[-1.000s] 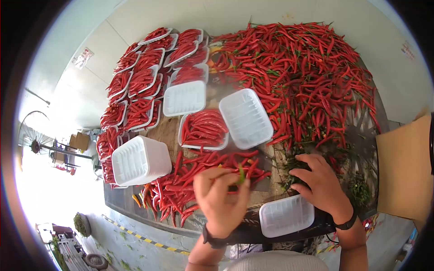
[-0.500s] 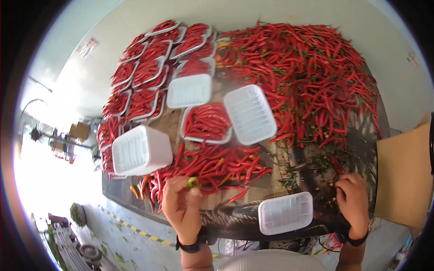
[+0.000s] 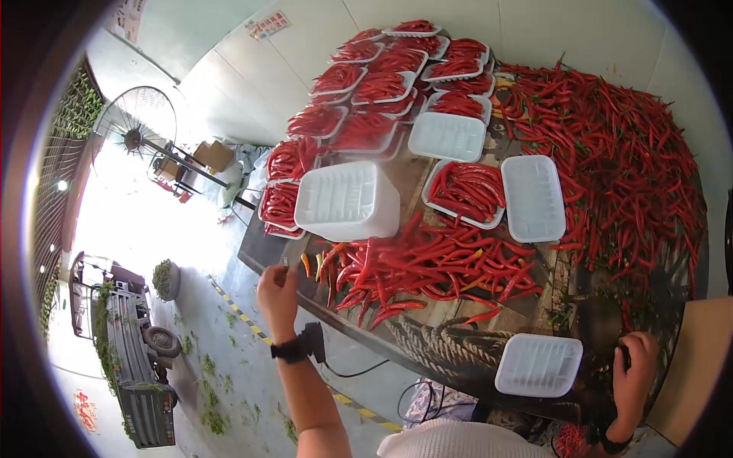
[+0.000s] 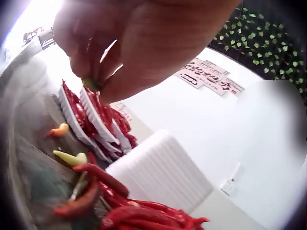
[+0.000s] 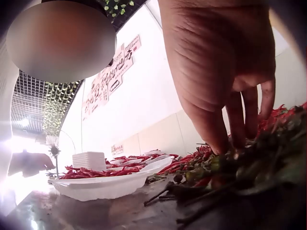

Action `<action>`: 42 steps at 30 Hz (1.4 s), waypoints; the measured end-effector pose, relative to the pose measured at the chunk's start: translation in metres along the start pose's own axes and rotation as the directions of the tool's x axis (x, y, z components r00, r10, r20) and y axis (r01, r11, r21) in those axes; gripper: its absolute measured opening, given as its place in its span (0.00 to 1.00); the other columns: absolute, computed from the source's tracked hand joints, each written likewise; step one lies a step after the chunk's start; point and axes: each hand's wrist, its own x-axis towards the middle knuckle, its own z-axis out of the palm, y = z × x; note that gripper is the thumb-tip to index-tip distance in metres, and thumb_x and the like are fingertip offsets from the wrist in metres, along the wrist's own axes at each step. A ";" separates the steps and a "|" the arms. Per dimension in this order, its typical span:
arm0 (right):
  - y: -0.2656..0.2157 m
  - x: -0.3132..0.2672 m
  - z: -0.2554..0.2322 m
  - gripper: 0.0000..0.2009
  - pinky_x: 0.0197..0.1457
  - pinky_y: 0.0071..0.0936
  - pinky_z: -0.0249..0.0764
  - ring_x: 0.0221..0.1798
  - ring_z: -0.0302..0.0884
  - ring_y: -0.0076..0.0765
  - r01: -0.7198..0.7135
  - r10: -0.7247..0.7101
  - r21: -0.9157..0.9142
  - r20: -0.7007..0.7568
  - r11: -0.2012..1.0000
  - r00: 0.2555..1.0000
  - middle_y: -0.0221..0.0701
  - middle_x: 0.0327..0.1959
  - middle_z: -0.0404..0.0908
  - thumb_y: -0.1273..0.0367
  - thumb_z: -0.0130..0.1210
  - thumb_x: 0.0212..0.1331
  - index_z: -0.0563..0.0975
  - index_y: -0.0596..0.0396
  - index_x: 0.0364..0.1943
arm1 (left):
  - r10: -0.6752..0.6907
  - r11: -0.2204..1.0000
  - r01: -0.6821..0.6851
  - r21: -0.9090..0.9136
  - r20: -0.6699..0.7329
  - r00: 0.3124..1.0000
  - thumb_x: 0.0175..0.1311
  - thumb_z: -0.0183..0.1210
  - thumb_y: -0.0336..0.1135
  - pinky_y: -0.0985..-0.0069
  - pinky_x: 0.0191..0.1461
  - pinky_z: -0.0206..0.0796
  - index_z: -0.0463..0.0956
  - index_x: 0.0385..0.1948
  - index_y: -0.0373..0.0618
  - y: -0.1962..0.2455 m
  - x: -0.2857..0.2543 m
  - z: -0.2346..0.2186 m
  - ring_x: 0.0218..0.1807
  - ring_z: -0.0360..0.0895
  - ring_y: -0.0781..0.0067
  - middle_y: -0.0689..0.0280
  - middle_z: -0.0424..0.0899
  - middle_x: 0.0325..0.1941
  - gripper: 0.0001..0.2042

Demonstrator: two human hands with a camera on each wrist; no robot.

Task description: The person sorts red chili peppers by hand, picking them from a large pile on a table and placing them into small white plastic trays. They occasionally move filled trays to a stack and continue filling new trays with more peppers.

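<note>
Fingertips of left hand (image 3: 276,290) pinch a green stem bit (image 3: 285,262), out past the tabletop's left edge. Left wrist: stem bit (image 4: 91,84) still gripped. Right wrist: right hand (image 5: 225,72) fingers extended, pressing stem litter (image 5: 240,175). Looks like discard step; next: release clear of table.

Left hand (image 3: 276,291) pinched, right hand (image 3: 635,372) curled

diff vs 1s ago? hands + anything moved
The left hand swung out from over the loose chillies to the table's left edge, a small green bit pinched in its fingertips. The right hand drew back to the stem scraps at the near right edge. Trays and chilli piles unchanged.
</note>
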 end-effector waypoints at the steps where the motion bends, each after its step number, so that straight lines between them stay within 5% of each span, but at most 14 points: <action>1: 0.002 -0.003 -0.001 0.10 0.54 0.45 0.69 0.50 0.73 0.53 -0.021 0.021 0.000 0.007 1.000 1.000 0.41 0.46 0.74 0.78 0.59 0.53 0.76 0.59 0.40 | -0.011 0.990 0.001 0.143 0.068 0.998 0.60 0.65 0.35 0.71 0.39 0.69 0.80 0.32 0.37 -0.007 0.005 0.007 0.34 0.78 0.70 0.61 0.81 0.28 0.09; 4: 0.007 -0.016 -0.003 0.09 0.54 0.46 0.69 0.50 0.73 0.54 0.001 -0.004 -0.043 -0.063 0.999 0.998 0.41 0.45 0.74 0.78 0.59 0.53 0.75 0.59 0.39 | 0.006 0.958 -0.056 0.282 0.176 0.984 0.59 0.64 0.39 0.65 0.44 0.71 0.82 0.37 0.39 -0.007 0.009 0.020 0.37 0.81 0.58 0.56 0.83 0.33 0.13; 7: 0.020 -0.031 -0.010 0.10 0.55 0.46 0.69 0.51 0.74 0.55 -0.051 0.051 -0.032 -0.018 0.998 0.999 0.42 0.46 0.76 0.76 0.59 0.54 0.76 0.58 0.41 | 0.052 0.995 -0.072 0.064 0.279 0.959 0.60 0.64 0.38 0.66 0.47 0.72 0.82 0.41 0.39 -0.010 0.006 0.027 0.40 0.81 0.58 0.55 0.83 0.38 0.13; 9: 0.021 -0.039 -0.006 0.12 0.57 0.45 0.70 0.53 0.74 0.55 -0.090 0.087 -0.040 -0.077 0.995 0.993 0.42 0.48 0.77 0.75 0.60 0.55 0.78 0.57 0.43 | 0.219 0.937 -0.268 0.226 0.221 0.951 0.62 0.63 0.35 0.66 0.47 0.72 0.81 0.46 0.41 -0.006 0.004 0.023 0.40 0.81 0.58 0.56 0.83 0.41 0.13; 12: 0.008 -0.032 -0.009 0.14 0.59 0.44 0.70 0.54 0.74 0.54 -0.121 0.111 -0.071 -0.128 0.990 0.985 0.41 0.50 0.78 0.72 0.62 0.55 0.79 0.54 0.46 | 0.200 0.980 -0.200 -0.012 0.067 0.977 0.65 0.62 0.30 0.73 0.44 0.71 0.79 0.48 0.41 0.008 -0.016 0.018 0.38 0.78 0.72 0.63 0.82 0.42 0.12; 16: -0.004 -0.017 0.000 0.18 0.60 0.46 0.69 0.56 0.73 0.53 -0.078 0.084 0.051 -0.109 0.996 0.991 0.41 0.52 0.77 0.70 0.65 0.53 0.78 0.53 0.49 | 0.185 0.914 -0.092 -0.394 0.205 0.961 0.65 0.62 0.30 0.78 0.44 0.68 0.76 0.48 0.35 0.084 -0.074 0.031 0.39 0.73 0.76 0.65 0.79 0.41 0.13; 18: -0.015 -0.006 0.004 0.20 0.64 0.46 0.67 0.61 0.70 0.55 -0.033 0.037 0.064 -0.063 0.997 0.997 0.41 0.58 0.74 0.67 0.66 0.53 0.78 0.52 0.52 | 0.352 0.848 -0.132 -0.513 0.358 0.865 0.62 0.62 0.28 0.77 0.45 0.67 0.75 0.47 0.34 0.125 -0.118 0.044 0.39 0.73 0.75 0.62 0.78 0.40 0.13; 21: -0.019 -0.001 0.010 0.24 0.68 0.51 0.62 0.66 0.64 0.57 -0.022 0.022 0.004 -0.029 1.000 0.999 0.42 0.62 0.69 0.61 0.67 0.53 0.76 0.50 0.55 | 0.741 0.672 -0.517 -0.531 0.492 0.458 0.50 0.72 0.42 0.61 0.54 0.67 0.75 0.49 0.37 0.183 -0.158 0.057 0.48 0.75 0.57 0.56 0.78 0.45 0.27; 25: -0.002 -0.022 0.006 0.26 0.68 0.55 0.60 0.67 0.63 0.58 -0.112 0.107 -0.072 -0.065 0.991 0.992 0.45 0.61 0.69 0.62 0.70 0.49 0.77 0.51 0.54 | 0.868 0.485 -0.487 -0.727 0.468 0.166 0.43 0.73 0.42 0.56 0.53 0.66 0.75 0.48 0.37 0.233 -0.187 0.074 0.47 0.75 0.49 0.50 0.77 0.45 0.29; 26: 0.005 -0.030 0.004 0.27 0.68 0.55 0.59 0.66 0.63 0.58 -0.156 0.150 -0.087 -0.074 0.984 0.986 0.45 0.61 0.69 0.61 0.70 0.48 0.77 0.52 0.54 | 0.874 0.476 -0.469 -0.744 0.461 0.154 0.43 0.73 0.42 0.56 0.53 0.66 0.75 0.48 0.37 0.236 -0.189 0.077 0.47 0.75 0.49 0.50 0.77 0.45 0.29; 30: 0.023 -0.065 -0.009 0.29 0.69 0.56 0.58 0.66 0.63 0.61 -0.220 0.196 -0.200 -0.132 0.955 0.972 0.47 0.61 0.69 0.58 0.71 0.46 0.77 0.53 0.54 | 0.819 0.563 -0.287 -0.775 0.478 0.317 0.53 0.69 0.42 0.62 0.52 0.66 0.74 0.46 0.33 0.227 -0.192 0.097 0.45 0.75 0.54 0.52 0.76 0.44 0.25; 32: 0.020 -0.072 -0.015 0.32 0.69 0.57 0.57 0.66 0.63 0.64 -0.321 0.283 -0.111 -0.264 0.941 0.922 0.50 0.62 0.68 0.54 0.72 0.45 0.77 0.53 0.56 | 0.715 0.643 -0.080 -0.761 0.560 0.419 0.58 0.67 0.43 0.66 0.53 0.65 0.73 0.48 0.31 0.217 -0.197 0.106 0.46 0.73 0.61 0.55 0.74 0.46 0.24; 35: 0.026 -0.066 -0.009 0.36 0.69 0.59 0.56 0.68 0.61 0.65 -0.366 0.343 -0.057 -0.243 0.929 0.907 0.54 0.65 0.66 0.50 0.72 0.45 0.76 0.48 0.60 | 0.630 0.698 0.006 -0.716 0.617 0.471 0.60 0.66 0.42 0.69 0.53 0.64 0.71 0.51 0.31 0.212 -0.200 0.109 0.46 0.71 0.67 0.57 0.71 0.48 0.25; 42: 0.037 -0.047 -0.001 0.30 0.64 0.55 0.62 0.68 0.63 0.60 -0.290 0.276 -0.131 -0.113 0.948 0.955 0.48 0.65 0.68 0.53 0.70 0.46 0.79 0.45 0.57 | 0.634 0.690 0.055 -0.721 0.640 0.433 0.62 0.64 0.39 0.72 0.53 0.63 0.69 0.54 0.32 0.202 -0.199 0.113 0.45 0.71 0.70 0.60 0.71 0.48 0.24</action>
